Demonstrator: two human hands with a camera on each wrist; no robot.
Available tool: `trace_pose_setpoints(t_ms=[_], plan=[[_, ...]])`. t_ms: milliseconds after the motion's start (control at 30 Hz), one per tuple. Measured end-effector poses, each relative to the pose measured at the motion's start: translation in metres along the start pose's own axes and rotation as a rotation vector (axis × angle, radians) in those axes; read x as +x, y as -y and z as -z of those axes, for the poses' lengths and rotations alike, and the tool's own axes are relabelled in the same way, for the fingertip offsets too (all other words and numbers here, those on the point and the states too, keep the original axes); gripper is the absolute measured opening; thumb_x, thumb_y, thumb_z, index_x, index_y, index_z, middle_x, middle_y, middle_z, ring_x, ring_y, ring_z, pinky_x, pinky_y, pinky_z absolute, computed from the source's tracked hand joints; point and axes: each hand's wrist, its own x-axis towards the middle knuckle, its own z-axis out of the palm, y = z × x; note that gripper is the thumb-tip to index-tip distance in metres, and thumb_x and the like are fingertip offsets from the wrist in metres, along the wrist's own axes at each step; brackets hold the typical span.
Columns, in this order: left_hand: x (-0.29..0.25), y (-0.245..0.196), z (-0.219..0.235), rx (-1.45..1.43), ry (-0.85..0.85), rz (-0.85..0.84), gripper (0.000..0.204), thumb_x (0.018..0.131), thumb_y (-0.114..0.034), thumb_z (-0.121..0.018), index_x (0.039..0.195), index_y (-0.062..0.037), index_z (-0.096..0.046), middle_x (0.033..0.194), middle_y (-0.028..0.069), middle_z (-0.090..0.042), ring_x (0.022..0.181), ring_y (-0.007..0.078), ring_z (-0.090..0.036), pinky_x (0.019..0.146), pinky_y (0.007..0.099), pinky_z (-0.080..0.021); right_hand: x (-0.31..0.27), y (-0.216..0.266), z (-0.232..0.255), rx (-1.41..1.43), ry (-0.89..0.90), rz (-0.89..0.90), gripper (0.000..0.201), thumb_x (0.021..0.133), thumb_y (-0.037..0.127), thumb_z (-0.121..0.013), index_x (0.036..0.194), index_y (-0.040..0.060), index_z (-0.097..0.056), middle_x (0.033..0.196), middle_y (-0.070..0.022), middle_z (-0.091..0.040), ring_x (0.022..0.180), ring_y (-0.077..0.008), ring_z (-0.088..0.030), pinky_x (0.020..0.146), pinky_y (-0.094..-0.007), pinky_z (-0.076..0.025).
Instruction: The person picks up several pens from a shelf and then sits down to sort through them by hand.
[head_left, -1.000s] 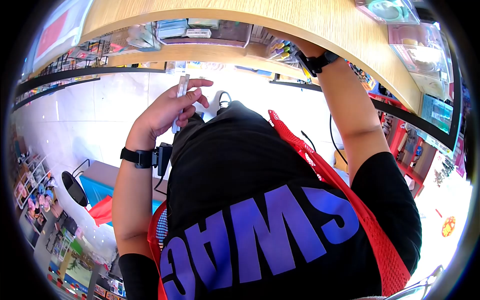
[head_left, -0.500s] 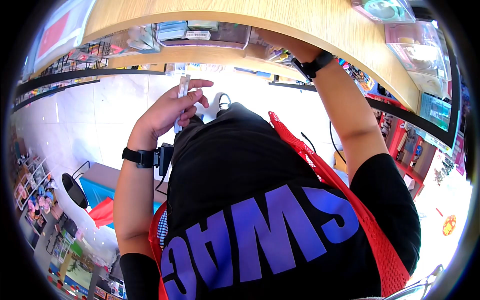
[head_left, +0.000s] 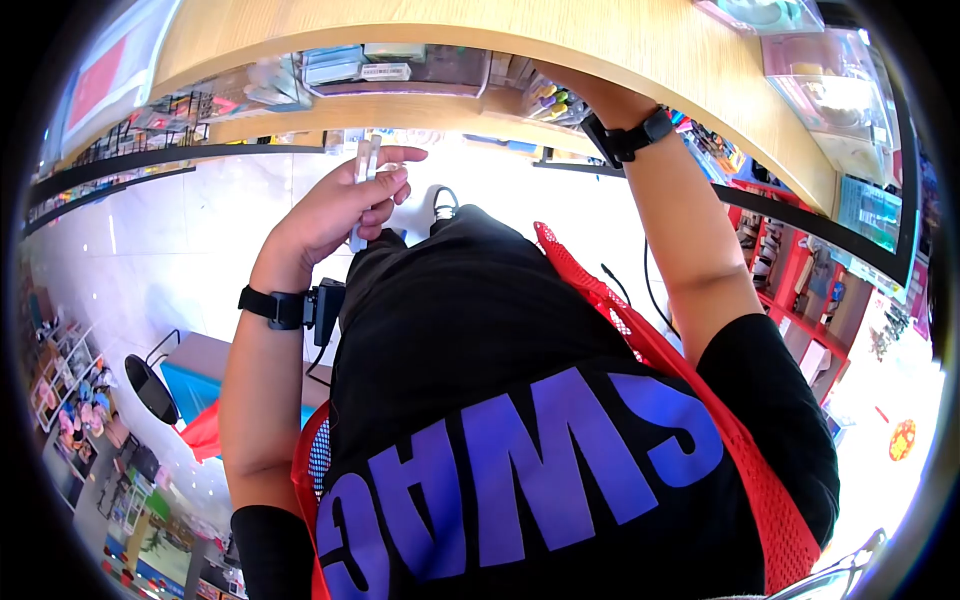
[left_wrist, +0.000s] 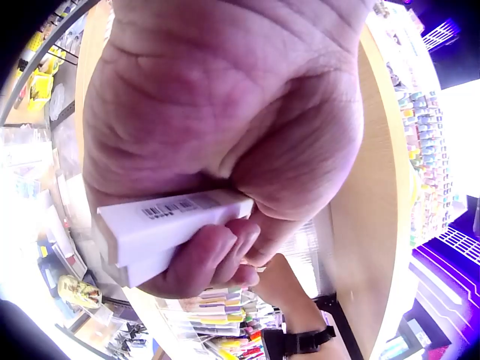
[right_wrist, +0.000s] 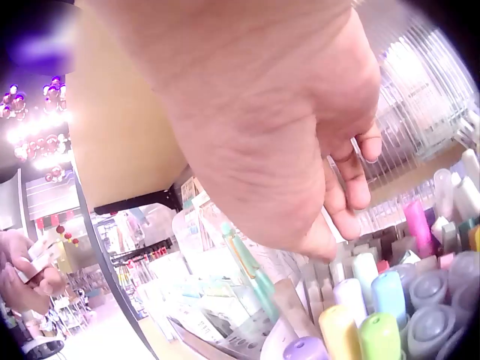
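Observation:
Two slim white boxes, stacked together, one with a barcode (left_wrist: 180, 204), lie in the grip of my left hand (head_left: 345, 205). In the left wrist view the curled fingers (left_wrist: 214, 259) press them against the palm. My right hand (right_wrist: 277, 135) reaches in under the wooden shelf top, partly hidden by it in the head view. Its loosely bent fingers (right_wrist: 352, 184) point down close over a crowd of upright pens. Pastel-capped markers (right_wrist: 379, 334) in yellow, green and blue stand just below, and a mint green pen (right_wrist: 251, 262) leans beside the thumb.
The wooden shelf top (head_left: 480, 22) curves over the right wrist. A clear bin (head_left: 430, 75) of small packs sits left of the pens. Clear boxes (head_left: 830, 90) stand on the top at right. A ribbed clear divider (right_wrist: 427, 90) rises behind the fingers.
The right hand went deeper left over the pens, then drew slightly back, so the pens show again. The left hand keeps its hold on the boxes. The head view has shifted a little.

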Motion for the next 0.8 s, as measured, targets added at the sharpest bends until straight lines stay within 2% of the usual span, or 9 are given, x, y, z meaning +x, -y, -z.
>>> trace_pose_setpoints(t_ms=[333, 800], plan=[[0.015, 0.005, 0.0, 0.007, 0.072, 0.007, 0.042, 0.107, -0.026, -0.06, 0.147, -0.0109, -0.055, 0.092, -0.0053, -0.055, 0.06, 0.0003, -0.035, 0.052, 0.0172, -0.031, -0.003, 0.017, -0.018, -0.126, 0.006, 0.154, 0.032, 0.096, 0.024, -0.067, 0.121, 0.0033, -0.07, 0.113, -0.0193, -0.07, 0.098, -0.0354, -0.068, 0.086, -0.0459, -0.054], [0.026, 0.005, 0.023, 0.016, 0.144, 0.016, 0.041, 0.107, -0.024, -0.061, 0.145, -0.0091, -0.055, 0.09, -0.0061, -0.052, 0.06, -0.0014, -0.035, 0.051, 0.0154, -0.03, -0.023, 0.012, -0.015, -0.573, -0.001, 0.241, 0.033, 0.096, 0.022, -0.065, 0.122, 0.0025, -0.068, 0.118, -0.0211, -0.068, 0.102, -0.0387, -0.067, 0.089, -0.0489, -0.054]])
